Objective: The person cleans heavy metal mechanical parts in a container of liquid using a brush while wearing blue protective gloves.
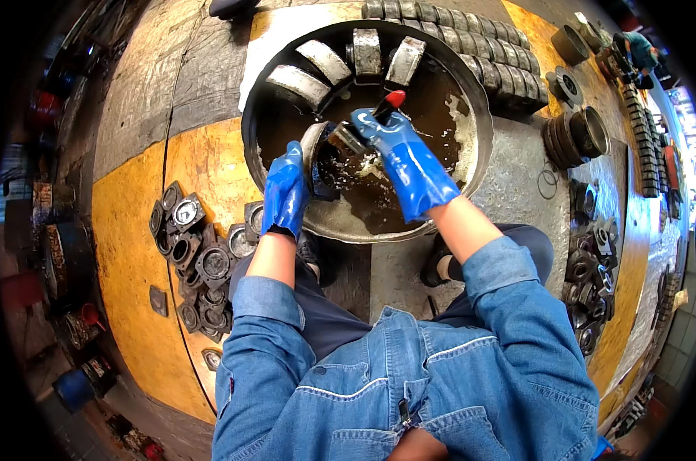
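Observation:
A wide round metal basin (484,127) holding dark, foamy liquid stands in front of me. My left hand (286,190), in a blue rubber glove, grips a thick metal ring (314,150) tilted on its edge at the basin's near left. My right hand (404,157), also gloved in blue, is closed around a brush (348,140) with a red-tipped handle. Its bristle end points left, close to the ring; whether they touch I cannot tell. Several wet, heavy metal rings (367,55) lean against the basin's far wall, partly in the liquid.
Rows of stacked metal rings (486,58) lie beyond the basin at the right. Dark flanged castings (213,263) are heaped on the floor at left, with another heap of parts (586,269) at right. Larger cylinders (590,132) stand nearby. Another person (641,54) is at the far right.

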`<state>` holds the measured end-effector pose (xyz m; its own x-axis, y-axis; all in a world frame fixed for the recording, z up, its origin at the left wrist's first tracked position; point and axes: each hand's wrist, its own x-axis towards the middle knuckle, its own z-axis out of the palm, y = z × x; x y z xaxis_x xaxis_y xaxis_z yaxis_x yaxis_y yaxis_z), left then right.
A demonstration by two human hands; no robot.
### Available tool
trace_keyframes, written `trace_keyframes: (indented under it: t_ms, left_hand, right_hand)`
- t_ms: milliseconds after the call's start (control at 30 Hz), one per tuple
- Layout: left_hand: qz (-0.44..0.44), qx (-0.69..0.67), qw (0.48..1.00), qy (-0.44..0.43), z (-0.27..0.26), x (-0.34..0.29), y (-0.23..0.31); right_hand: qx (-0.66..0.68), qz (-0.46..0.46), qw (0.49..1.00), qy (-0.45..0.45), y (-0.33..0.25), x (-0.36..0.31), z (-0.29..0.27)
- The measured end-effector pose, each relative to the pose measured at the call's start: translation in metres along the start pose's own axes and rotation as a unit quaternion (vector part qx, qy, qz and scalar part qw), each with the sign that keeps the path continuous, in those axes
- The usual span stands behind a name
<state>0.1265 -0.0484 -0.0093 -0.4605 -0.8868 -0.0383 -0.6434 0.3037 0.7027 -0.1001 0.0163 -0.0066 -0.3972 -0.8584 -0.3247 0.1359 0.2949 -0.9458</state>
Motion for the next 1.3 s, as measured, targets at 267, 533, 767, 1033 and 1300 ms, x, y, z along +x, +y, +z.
trace_keyframes:
  t_ms: [267,533,767,1033,1300]
  left_hand:
    - [0.096,0.170,0.981,0.012,0.005,0.000,-0.008]
    - [-0.048,-0.066,0.997,0.008,-0.003,-0.004,0.006]
    - [-0.038,-0.028,0.999,-0.013,-0.001,0.004,0.011]
    - [0.030,0.111,0.993,-0.025,0.002,0.004,0.001]
    - [0.030,0.103,0.994,-0.017,0.001,0.002,0.004]
  right_hand:
    - [0.111,-0.065,0.991,-0.047,0.034,-0.005,0.036]
    - [0.052,0.107,0.974,0.190,0.044,0.025,0.003]
    - [0.153,0.107,0.959,0.212,0.088,0.004,-0.045]
    - [0.301,0.069,0.951,-0.031,0.033,0.001,-0.001]
    - [0.191,0.028,0.975,0.110,0.025,0.025,0.013]
